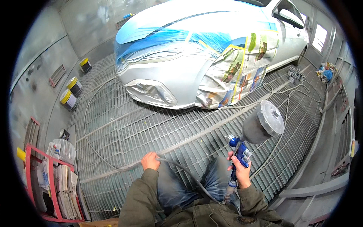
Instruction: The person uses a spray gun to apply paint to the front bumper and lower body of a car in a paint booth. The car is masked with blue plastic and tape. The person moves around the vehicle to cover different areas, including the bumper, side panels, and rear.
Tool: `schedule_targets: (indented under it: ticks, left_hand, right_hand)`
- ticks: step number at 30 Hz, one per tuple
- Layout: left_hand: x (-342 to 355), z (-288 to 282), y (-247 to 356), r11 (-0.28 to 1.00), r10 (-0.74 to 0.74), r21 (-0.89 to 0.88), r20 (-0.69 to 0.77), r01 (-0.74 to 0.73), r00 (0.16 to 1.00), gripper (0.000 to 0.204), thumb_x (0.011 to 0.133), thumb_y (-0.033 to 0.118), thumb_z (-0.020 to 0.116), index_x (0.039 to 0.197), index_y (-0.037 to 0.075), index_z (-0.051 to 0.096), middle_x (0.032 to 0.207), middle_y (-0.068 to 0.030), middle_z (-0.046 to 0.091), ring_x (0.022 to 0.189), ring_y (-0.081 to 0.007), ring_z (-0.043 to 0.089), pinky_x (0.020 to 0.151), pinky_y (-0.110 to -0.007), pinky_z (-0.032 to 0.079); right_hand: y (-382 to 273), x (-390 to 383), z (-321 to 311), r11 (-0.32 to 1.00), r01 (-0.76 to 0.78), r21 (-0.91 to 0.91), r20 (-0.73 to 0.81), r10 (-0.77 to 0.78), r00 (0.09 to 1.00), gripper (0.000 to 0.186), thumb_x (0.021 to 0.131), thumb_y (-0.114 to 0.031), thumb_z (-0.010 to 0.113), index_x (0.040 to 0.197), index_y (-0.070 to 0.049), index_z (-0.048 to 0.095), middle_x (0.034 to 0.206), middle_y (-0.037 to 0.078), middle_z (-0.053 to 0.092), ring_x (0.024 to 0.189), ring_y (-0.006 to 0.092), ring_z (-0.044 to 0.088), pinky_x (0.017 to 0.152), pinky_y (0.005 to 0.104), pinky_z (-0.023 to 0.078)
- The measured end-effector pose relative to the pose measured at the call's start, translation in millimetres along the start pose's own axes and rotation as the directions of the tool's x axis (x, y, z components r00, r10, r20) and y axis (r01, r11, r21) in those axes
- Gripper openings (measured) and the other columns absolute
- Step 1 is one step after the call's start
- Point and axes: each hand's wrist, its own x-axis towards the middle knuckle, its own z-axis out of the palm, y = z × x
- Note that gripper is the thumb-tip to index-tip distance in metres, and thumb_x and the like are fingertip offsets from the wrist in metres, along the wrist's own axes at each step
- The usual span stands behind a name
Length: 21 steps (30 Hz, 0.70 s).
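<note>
My right hand is closed round the handle of a blue spray gun, with a grey paint cup on top under a pale lid. My left hand grips a grey air hose, which runs across my lap toward the gun's lower end. Ahead stands a white car, its front bumper bare. Blue plastic film covers the headlight and part of the hood. Printed paper with yellow tape masks the front wheel area.
Metal grating forms the floor, with hose loops beside the car. Several cans, one a yellow-lidded can, line the left wall. A red rack of folded papers stands at lower left. A grey metal beam runs along the right.
</note>
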Motion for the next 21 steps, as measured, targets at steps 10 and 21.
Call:
schedule_targets:
  ticks: [10, 21]
  left_hand:
    - [1.4, -4.5, 8.0, 0.999, -0.034, 0.033, 0.043, 0.032, 0.999, 0.007, 0.070, 0.013, 0.067, 0.070, 0.009, 0.062, 0.077, -0.0099, 0.062, 0.082, -0.0341, 0.062, 0.069, -0.047, 0.046]
    - [1.5, 0.6, 5.5, 0.996, -0.008, 0.085, 0.014, 0.007, 1.000, 0.010, 0.071, 0.015, 0.066, 0.070, 0.007, 0.061, 0.076, -0.0099, 0.062, 0.080, -0.0347, 0.062, 0.065, -0.049, 0.045]
  right_hand:
    - [-2.5, -0.5, -2.3, 1.000, -0.009, 0.002, 0.005, 0.009, 1.000, 0.026, 0.092, -0.010, 0.065, 0.115, 0.003, 0.062, 0.107, 0.009, 0.068, 0.090, 0.0151, 0.066, 0.054, 0.0267, 0.056]
    - [-4.7, -1.3, -0.9, 1.000, -0.001, -0.008, 0.032, 0.002, 0.999, 0.026, 0.093, -0.011, 0.064, 0.115, 0.003, 0.062, 0.106, 0.009, 0.067, 0.090, 0.0141, 0.065, 0.055, 0.0259, 0.056]
